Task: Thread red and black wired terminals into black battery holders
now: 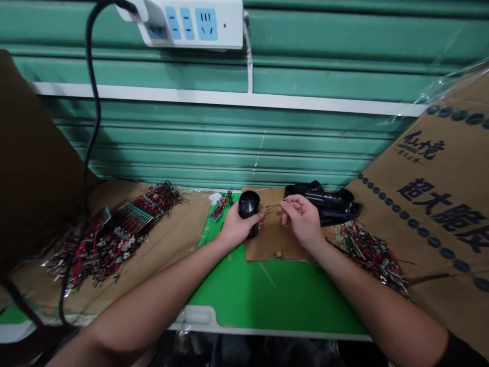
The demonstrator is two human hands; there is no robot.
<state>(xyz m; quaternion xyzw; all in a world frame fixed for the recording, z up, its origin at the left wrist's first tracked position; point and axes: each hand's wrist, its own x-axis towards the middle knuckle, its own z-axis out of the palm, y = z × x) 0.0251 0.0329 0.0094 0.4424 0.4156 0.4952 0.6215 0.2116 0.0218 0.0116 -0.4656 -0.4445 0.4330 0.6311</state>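
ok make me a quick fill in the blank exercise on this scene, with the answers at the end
1. The right hand pinches thin wires, while the ____ hand holds a black rounded part.
2. The tabletop below the hands is coloured ____.
3. The socket panels on the white power strip are coloured ____.
4. The cardboard with large printed characters stands on the ____ side of the picture.

Missing words: left; green; blue; right

Leaves room over the green tabletop on the near side of the black casing; meets wired boards at left, wire heap and cardboard at right, shutter behind.
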